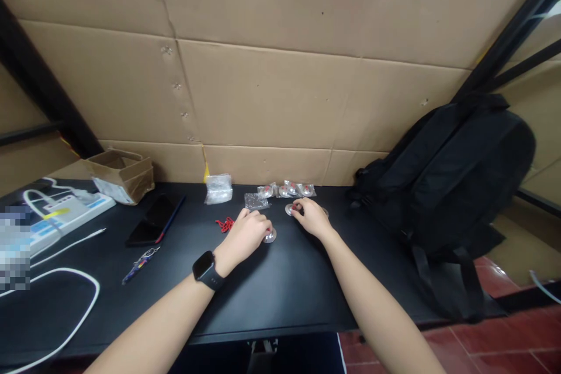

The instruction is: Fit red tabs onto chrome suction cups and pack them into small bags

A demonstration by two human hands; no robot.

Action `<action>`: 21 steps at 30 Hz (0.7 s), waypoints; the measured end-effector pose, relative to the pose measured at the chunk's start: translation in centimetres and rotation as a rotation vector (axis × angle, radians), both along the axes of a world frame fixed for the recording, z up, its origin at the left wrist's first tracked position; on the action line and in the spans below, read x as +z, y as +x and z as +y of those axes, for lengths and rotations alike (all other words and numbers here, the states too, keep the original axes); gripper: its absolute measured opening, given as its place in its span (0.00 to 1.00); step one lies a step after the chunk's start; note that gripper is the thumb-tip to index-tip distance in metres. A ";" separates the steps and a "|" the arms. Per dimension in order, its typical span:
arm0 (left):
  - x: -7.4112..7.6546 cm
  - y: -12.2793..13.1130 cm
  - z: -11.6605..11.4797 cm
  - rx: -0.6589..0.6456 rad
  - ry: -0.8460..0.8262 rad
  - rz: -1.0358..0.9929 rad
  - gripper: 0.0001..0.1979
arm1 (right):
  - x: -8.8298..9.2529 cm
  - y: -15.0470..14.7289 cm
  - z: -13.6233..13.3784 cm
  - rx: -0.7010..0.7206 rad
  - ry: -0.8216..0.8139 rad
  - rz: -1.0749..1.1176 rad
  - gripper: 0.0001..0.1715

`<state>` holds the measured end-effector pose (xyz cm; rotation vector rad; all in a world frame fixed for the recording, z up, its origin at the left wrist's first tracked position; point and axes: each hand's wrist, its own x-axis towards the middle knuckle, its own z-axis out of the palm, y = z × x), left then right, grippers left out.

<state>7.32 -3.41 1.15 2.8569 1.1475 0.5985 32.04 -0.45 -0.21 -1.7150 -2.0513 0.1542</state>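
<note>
Over the black worktop (284, 298), my left hand (246, 236) has its fingertips pinched on a round clear disc (272, 238). My right hand (312, 219) pinches a second disc (289, 210), slightly farther back and to the right, near a small red piece on it. Small wrapped packets (284, 190) sit in a row behind both discs, with a clear bag (256, 201) beside them. Red string (224, 224) lies just left of my left hand.

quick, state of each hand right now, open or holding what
Left hand: partly closed at a shiny disc; firm hold can't be told.
Right hand: partly closed at another disc; firm hold can't be told.
</note>
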 end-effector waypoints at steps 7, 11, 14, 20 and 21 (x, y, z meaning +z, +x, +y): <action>0.5 -0.5 0.3 0.038 0.027 -0.056 0.10 | 0.0 -0.6 0.6 -0.033 0.013 -0.040 0.06; 1.0 -1.0 0.6 0.063 0.041 -0.094 0.09 | 0.7 -0.8 -0.1 -0.015 0.054 0.005 0.06; 1.2 -1.2 0.8 0.077 0.058 -0.105 0.07 | 1.8 -1.6 -1.2 0.071 0.187 0.192 0.08; 2.5 -1.4 0.4 0.104 0.075 -0.260 0.08 | 2.8 -3.3 -3.1 0.273 0.220 0.351 0.10; 2.9 -1.6 0.3 0.124 0.084 -0.313 0.09 | 2.6 -3.3 -3.1 0.305 0.169 0.298 0.09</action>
